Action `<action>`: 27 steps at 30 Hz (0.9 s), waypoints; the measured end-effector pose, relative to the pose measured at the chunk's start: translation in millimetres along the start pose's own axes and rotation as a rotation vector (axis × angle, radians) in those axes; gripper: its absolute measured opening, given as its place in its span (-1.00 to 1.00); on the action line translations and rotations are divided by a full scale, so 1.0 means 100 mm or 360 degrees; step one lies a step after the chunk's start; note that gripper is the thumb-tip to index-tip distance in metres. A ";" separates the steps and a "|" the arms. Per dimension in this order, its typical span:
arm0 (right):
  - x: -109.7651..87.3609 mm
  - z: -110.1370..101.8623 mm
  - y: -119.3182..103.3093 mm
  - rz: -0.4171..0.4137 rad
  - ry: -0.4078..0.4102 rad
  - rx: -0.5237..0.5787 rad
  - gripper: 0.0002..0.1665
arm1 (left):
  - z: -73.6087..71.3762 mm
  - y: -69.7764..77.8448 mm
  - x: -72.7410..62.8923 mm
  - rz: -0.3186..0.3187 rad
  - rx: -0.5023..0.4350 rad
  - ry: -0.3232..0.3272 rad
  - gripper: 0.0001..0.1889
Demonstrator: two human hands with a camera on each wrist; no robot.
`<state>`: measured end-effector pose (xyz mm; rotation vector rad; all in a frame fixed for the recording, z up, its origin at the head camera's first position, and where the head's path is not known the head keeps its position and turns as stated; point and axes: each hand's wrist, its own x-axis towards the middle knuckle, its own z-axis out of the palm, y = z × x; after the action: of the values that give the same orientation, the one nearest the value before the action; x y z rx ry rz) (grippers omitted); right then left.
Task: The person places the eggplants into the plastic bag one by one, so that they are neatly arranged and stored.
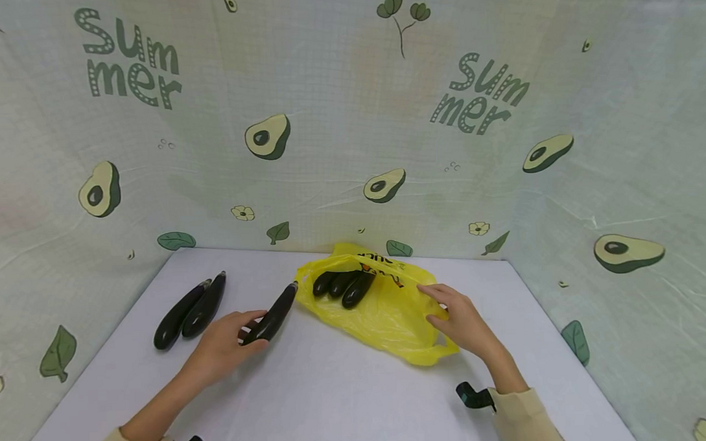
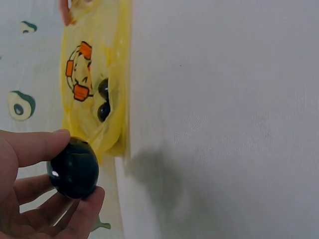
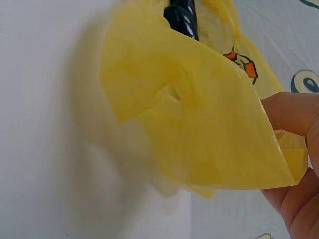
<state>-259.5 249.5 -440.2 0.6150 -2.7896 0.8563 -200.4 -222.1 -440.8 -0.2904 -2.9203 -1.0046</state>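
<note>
Avocado-print cloth (image 1: 325, 79) round three sides of a white table (image 1: 336, 403) suggests a makeshift booth.

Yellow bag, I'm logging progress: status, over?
Left hand gripping an eggplant. Right hand holding yellow bag. Three eggplants visible inside, two more on the table. Nothing visibly blocking the bag's mouth.

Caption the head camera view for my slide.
Left hand grips an eggplant, right hand holds a yellow bag with more eggplants inside, and two others lie on the table.
</note>
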 end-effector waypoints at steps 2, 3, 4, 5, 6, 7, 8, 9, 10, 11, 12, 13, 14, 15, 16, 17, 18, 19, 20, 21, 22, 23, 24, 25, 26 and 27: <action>0.00 0.01 0.00 0.0013 0.0005 0.0000 -0.18 | 0.02 0.01 0.01 -0.0013 -0.0003 -0.0009 -0.38; 0.00 0.02 0.00 0.0019 0.0008 0.0001 -0.18 | 0.03 0.02 0.01 -0.0020 -0.0003 -0.0013 -0.38; 0.00 0.03 -0.01 0.0022 0.0010 0.0002 -0.17 | 0.03 0.03 0.02 -0.0027 -0.0004 -0.0018 -0.38; 0.00 0.03 -0.01 0.0025 0.0012 0.0002 -0.17 | 0.04 0.03 0.02 -0.0032 -0.0006 -0.0024 -0.38; 0.00 0.04 -0.01 0.0028 0.0015 0.0009 -0.17 | 0.04 0.04 0.03 -0.0037 -0.0010 -0.0029 -0.38; -0.01 0.04 -0.01 0.0029 0.0018 0.0011 -0.17 | 0.04 0.05 0.03 -0.0041 -0.0012 -0.0034 -0.38; -0.01 0.05 -0.01 0.0031 0.0019 0.0017 -0.17 | 0.04 0.06 0.03 -0.0042 -0.0015 -0.0038 -0.39; -0.01 0.05 -0.01 0.0031 0.0021 0.0023 -0.17 | 0.04 0.07 0.03 -0.0042 -0.0020 -0.0041 -0.39; -0.01 0.06 0.00 0.0029 0.0022 0.0026 -0.17 | 0.04 0.08 0.03 -0.0042 -0.0025 -0.0044 -0.39; -0.01 0.06 0.00 0.0026 0.0024 0.0031 -0.17 | 0.04 0.09 0.03 -0.0043 -0.0029 -0.0045 -0.39; -0.01 0.06 0.00 0.0022 0.0025 0.0034 -0.17 | 0.04 0.10 0.03 -0.0042 -0.0032 -0.0044 -0.39; -0.01 0.07 0.00 0.0014 0.0026 0.0032 -0.17 | 0.04 0.10 0.03 -0.0039 -0.0032 -0.0044 -0.39; -0.01 0.07 0.00 0.0006 0.0028 0.0031 -0.16 | 0.05 0.10 0.03 -0.0037 -0.0032 -0.0043 -0.39; -0.01 0.07 0.00 -0.0006 0.0030 0.0029 -0.17 | 0.05 0.11 0.03 -0.0035 -0.0031 -0.0042 -0.39; -0.01 0.08 0.01 -0.0019 0.0031 0.0028 -0.17 | 0.05 0.11 0.03 -0.0036 -0.0028 -0.0040 -0.39; -0.01 0.08 0.01 -0.0030 0.0031 0.0027 -0.17 | 0.05 0.11 0.03 -0.0038 -0.0025 -0.0039 -0.39; -0.01 0.08 0.01 -0.0042 0.0030 0.0023 -0.17 | 0.06 0.11 0.03 -0.0037 -0.0025 -0.0039 -0.39; -0.01 0.08 0.01 -0.0051 0.0031 0.0022 -0.17 | 0.06 0.11 0.03 -0.0038 -0.0025 -0.0041 -0.39; -0.01 0.08 0.01 -0.0061 0.0031 0.0021 -0.17 | 0.06 0.12 0.03 -0.0041 -0.0027 -0.0042 -0.38; -0.02 0.08 0.01 -0.0071 0.0028 0.0024 -0.17 | 0.06 0.12 0.03 -0.0044 -0.0030 -0.0042 -0.38; -0.02 0.08 0.01 -0.0079 0.0026 0.0024 -0.17 | 0.06 0.12 0.03 -0.0048 -0.0033 -0.0041 -0.38; -0.02 0.08 0.01 -0.0085 0.0023 0.0022 -0.17 | 0.06 0.12 0.03 -0.0050 -0.0034 -0.0041 -0.38; -0.02 0.08 0.01 -0.0093 0.0020 0.0019 -0.17 | 0.06 0.12 0.02 -0.0052 -0.0036 -0.0042 -0.38; -0.01 0.07 0.00 -0.0100 0.0015 0.0019 -0.17 | 0.06 0.12 0.02 -0.0053 -0.0034 -0.0040 -0.38; -0.01 0.07 0.00 -0.0108 0.0008 0.0018 -0.17 | 0.06 0.11 0.02 -0.0053 -0.0033 -0.0036 -0.38; -0.01 0.07 0.00 -0.0117 0.0000 0.0021 -0.17 | 0.06 0.11 0.02 -0.0051 -0.0033 -0.0033 -0.38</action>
<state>-258.7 245.9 -446.3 0.7149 -2.7448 0.8612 -200.0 -209.5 -438.6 -0.2572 -2.9438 -1.0428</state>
